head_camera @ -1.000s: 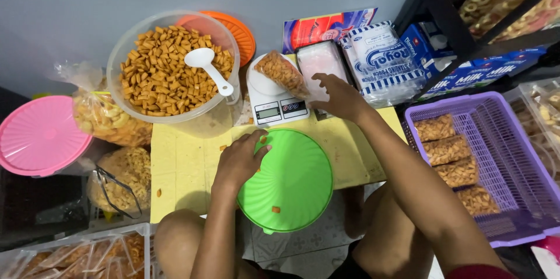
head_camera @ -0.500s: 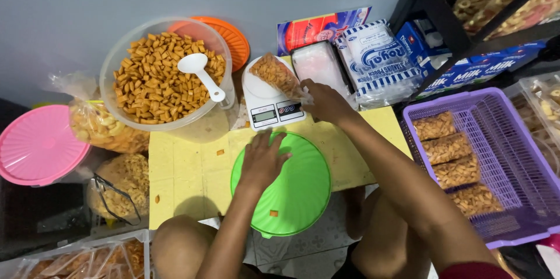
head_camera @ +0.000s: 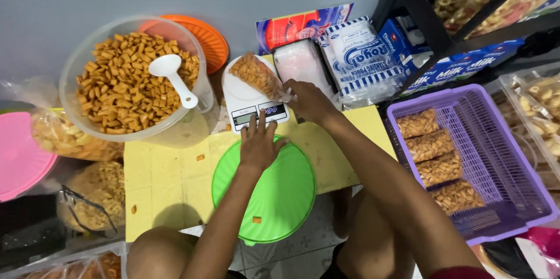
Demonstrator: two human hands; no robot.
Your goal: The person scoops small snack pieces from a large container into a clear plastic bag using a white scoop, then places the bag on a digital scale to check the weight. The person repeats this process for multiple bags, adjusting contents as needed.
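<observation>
Fingers of the left hand (head_camera: 258, 145) are spread on the scale (head_camera: 252, 103) at frame centre; the right hand (head_camera: 308, 101) is pinched on the snack bag (head_camera: 255, 75).

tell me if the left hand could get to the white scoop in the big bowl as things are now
Probably yes. The left hand rests at the front of the white scale, holding nothing, and the white scoop lies on top of the snacks in the open clear bowl just to its left, with nothing between them.

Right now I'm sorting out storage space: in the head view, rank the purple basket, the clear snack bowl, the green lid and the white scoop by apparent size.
1. purple basket, partly cropped
2. clear snack bowl
3. green lid, close to the bowl, ranking unsure
4. white scoop
</observation>
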